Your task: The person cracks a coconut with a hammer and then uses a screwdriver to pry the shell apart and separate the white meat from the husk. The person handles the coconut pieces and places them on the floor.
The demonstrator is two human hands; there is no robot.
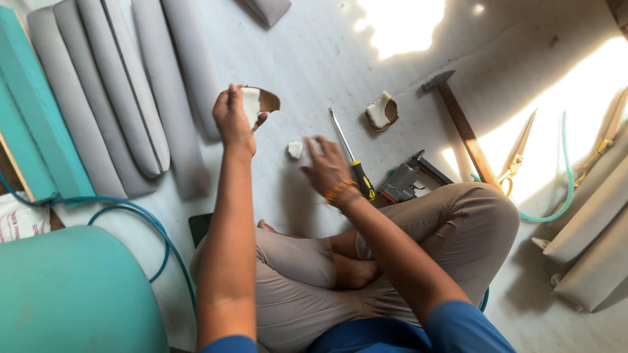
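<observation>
Holding a brown shell piece with white inside (256, 104) up in my left hand (232, 117), fingers clamped on it; my blurred right hand (326, 167), fingers apart, hovers near the screwdriver (350, 157) on the floor (314, 59).

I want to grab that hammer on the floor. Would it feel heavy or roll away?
The hammer would probably feel head-heavy, since a dark metal head sits on one end of a long wooden handle. It likely would not roll, because the head juts out sideways and it lies flat on the floor. It looks stiff, not bendy.
</observation>
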